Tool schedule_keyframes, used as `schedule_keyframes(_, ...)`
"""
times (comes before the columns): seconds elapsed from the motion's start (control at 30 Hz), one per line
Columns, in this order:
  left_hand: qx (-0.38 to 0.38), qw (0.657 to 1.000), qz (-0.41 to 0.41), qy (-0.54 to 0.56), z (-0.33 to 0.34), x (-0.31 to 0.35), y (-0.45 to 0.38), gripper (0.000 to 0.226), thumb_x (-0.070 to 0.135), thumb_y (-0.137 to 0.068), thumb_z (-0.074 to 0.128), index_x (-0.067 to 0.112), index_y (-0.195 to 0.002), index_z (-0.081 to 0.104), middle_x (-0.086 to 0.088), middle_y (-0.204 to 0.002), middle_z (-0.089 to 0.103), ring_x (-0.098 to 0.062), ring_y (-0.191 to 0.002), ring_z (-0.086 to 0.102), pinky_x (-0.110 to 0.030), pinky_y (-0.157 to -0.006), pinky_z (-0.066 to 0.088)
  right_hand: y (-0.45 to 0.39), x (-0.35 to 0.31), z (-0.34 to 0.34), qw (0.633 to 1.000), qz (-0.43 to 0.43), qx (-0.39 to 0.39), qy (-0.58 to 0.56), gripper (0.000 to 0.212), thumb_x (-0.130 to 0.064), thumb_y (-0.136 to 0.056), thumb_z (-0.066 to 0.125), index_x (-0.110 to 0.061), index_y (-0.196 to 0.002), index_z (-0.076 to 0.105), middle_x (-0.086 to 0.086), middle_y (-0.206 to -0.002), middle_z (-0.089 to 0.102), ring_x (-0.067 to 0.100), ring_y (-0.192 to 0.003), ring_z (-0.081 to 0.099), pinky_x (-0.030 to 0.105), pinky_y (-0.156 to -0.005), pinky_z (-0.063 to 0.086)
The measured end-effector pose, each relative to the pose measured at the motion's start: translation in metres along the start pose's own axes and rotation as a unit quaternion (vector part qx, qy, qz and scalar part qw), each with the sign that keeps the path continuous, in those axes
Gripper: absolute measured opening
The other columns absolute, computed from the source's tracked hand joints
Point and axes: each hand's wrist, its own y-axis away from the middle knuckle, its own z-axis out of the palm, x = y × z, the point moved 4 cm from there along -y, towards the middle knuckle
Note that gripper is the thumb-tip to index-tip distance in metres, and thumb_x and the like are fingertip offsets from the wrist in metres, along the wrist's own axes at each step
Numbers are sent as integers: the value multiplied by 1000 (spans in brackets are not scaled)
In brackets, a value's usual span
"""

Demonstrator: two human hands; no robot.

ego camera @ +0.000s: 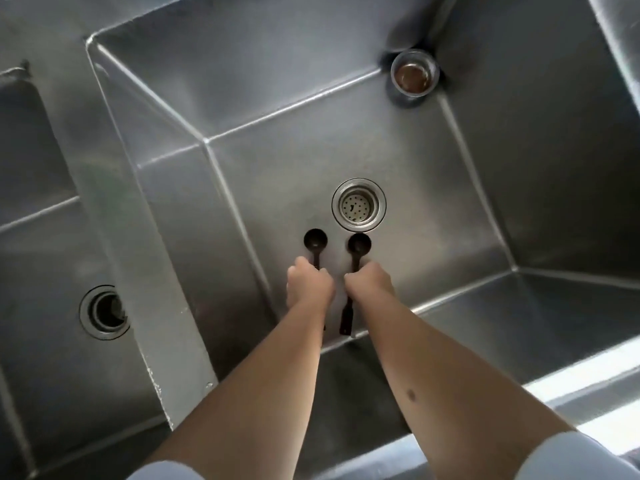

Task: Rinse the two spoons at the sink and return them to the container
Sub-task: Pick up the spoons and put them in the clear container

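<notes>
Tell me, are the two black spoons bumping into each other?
Apart. The head view shows a strip of bare sink between the left spoon and the right spoon, bowls and handles both.

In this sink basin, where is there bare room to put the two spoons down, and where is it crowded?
The basin floor is bare between the drain strainer and the metal cup in the far corner, and also right of the strainer. It is crowded near the strainer's front edge, where the left hand and right hand hold the left spoon and right spoon.
</notes>
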Motion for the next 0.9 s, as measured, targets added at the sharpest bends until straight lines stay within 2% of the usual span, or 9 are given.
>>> schedule_keyframes(0.1,28,999,7,-27,5,-5,-11,22,32,-90,54,19,-107,55,-8,-117,56,-33,-109,57,-40,-87,48,-13,4,4,1000,-2,6,16,18,-20,-77,56,-22,-95,58,8,-109,67,33,-99,63,31,-75,45)
schedule_keyframes(0.27,6,999,51,-8,2,6,-14,15,29,-90,58,17,-81,56,-8,-95,64,-31,-95,61,-29,-72,39,-16,-1,-7,998,-46,-19,49,21,-20,-86,57,-14,-105,63,12,-112,66,34,-104,62,30,-74,42)
schedule_keyframes(0.37,0,993,116,31,-20,27,-2,19,23,-91,58,7,-81,63,-8,-81,64,-29,-84,59,-30,-66,38,3,-16,-25,994,-105,-30,31,12,-16,-87,50,-13,-92,60,15,-101,67,34,-96,62,34,-74,44)
schedule_keyframes(0.47,-15,984,142,106,-54,41,18,22,22,-94,54,6,-85,67,-5,-68,57,-25,-69,52,-32,-56,33,34,-30,-46,984,-140,-59,-89,12,-12,-89,48,-10,-86,60,14,-82,66,29,-80,67,42,-72,52)
schedule_keyframes(0.53,-41,974,146,170,-78,48,36,20,28,-95,55,14,-89,68,-2,-62,53,-21,-60,48,-29,-52,32,59,-36,-65,969,-145,-69,-185,11,-15,-94,51,-11,-89,60,11,-76,67,27,-73,74,34,-52,53)
schedule_keyframes(0.6,-70,956,145,244,-103,51,57,14,29,-94,57,23,-88,68,1,-56,50,-15,-48,44,-24,-44,31,85,-40,-85,947,-153,-73,-271,11,-16,-96,52,-15,-90,62,3,-63,62,24,-65,75,24,-39,42)
schedule_keyframes(0.7,-123,917,143,350,-134,54,91,15,20,-95,55,17,-84,66,1,-52,44,-11,-39,40,-25,-38,30,127,-42,-110,900,-181,-97,-385,12,-9,-94,55,-12,-89,65,0,-54,56,19,-46,65,24,-40,39)
schedule_keyframes(0.8,-162,878,123,433,-156,53,120,19,13,-97,50,10,-84,62,-2,-54,56,-14,-44,53,-27,-43,39,162,-42,-123,846,-210,-132,-473,13,-3,-86,53,-5,-87,66,2,-52,50,16,-38,48,24,-40,37)
schedule_keyframes(0.9,-183,855,96,475,-170,48,140,19,13,-99,48,9,-89,64,-1,-54,54,-11,-41,49,-23,-43,41,188,-41,-128,826,-236,-147,-491,20,-3,-89,46,-4,-89,66,2,-55,52,16,-37,40,23,-39,32)
